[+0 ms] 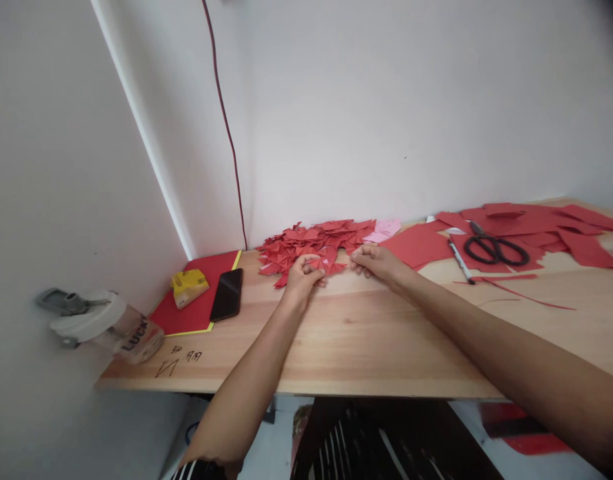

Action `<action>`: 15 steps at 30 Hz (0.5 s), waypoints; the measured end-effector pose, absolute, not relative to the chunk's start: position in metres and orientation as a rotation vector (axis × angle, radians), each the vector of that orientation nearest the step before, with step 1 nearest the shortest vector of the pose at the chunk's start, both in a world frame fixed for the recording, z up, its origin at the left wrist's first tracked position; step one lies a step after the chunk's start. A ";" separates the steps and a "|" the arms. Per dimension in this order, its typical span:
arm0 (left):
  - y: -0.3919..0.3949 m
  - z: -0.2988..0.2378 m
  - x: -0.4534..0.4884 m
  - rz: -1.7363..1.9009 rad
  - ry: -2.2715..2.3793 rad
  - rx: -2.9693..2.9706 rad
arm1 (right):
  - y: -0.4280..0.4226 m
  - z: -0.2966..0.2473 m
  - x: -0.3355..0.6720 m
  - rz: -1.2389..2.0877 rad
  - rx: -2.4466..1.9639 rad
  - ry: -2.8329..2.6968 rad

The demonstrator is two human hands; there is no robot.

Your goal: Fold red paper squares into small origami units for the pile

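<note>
My left hand [305, 277] is closed on a red paper cut-out [329, 267] with spiky edges, thumb on top, just above the wooden table. Close to the cut-out's right tip is my right hand [369, 260], its thumb and forefinger pinched together. Whether anything is between those fingertips is too small to make out. Right behind both hands lies a heap of similar red paper cut-outs [311, 237], layered and pointed. A pink piece of paper [384, 231] sticks out at the heap's right end.
Red paper sheets [526, 223] spread along the wall at right, with black-handled scissors [496, 250], a marker [460, 261] and thin paper strips [531, 293]. At left are a phone [227, 295], a yellow packet [189, 288] on a red folder [179, 323], and a clear bottle [136, 337].
</note>
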State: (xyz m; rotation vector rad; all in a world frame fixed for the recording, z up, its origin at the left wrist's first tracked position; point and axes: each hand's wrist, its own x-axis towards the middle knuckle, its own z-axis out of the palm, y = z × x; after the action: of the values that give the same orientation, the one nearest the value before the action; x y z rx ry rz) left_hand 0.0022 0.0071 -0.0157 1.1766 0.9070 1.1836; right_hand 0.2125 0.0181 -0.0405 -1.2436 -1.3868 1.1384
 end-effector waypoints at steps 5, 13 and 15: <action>0.008 -0.015 0.001 1.169 0.888 1.167 | 0.015 -0.036 0.212 1.079 -1.244 -1.373; 0.005 -0.014 0.005 1.145 0.839 1.142 | 0.006 -0.030 0.203 1.090 -1.217 -1.465; 0.005 -0.014 0.005 1.130 0.840 1.146 | 0.008 -0.031 0.204 1.091 -1.221 -1.473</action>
State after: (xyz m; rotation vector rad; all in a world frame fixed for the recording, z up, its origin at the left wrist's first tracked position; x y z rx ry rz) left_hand 0.0054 0.0047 -0.0139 1.1461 0.8396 1.1304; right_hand 0.2036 0.0080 -0.0315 -1.2211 -1.4726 1.0914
